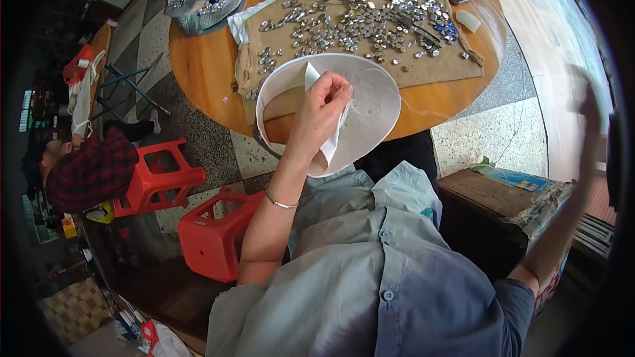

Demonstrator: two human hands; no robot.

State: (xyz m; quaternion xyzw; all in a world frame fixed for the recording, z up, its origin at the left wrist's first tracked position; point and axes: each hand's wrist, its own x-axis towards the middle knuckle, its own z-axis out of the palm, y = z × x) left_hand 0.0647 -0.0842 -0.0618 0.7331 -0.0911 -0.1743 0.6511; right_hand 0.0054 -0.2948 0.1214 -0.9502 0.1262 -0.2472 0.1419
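My left hand point(322, 111) is closed at the middle of a white, hat-like piece point(380, 99) with a wide curved brim, pinching a white strip or band that stands up from it. The piece is held above the near edge of the table, over my lap. A faint thin line, perhaps thread, runs from its right side. My right hand point(586, 89) is raised far out to the right, away from the piece. Motion smears its fingers, so I cannot make out what they hold.
Many clear and some blue faceted stones point(370, 23) lie on a brown cloth point(423, 73) on the round wooden table point(205, 69). Grey stone-studded pieces point(208, 3) sit at the far left. Red stools point(215, 238) and a cardboard box point(493, 192) flank me. Another person point(92, 165) sits left.
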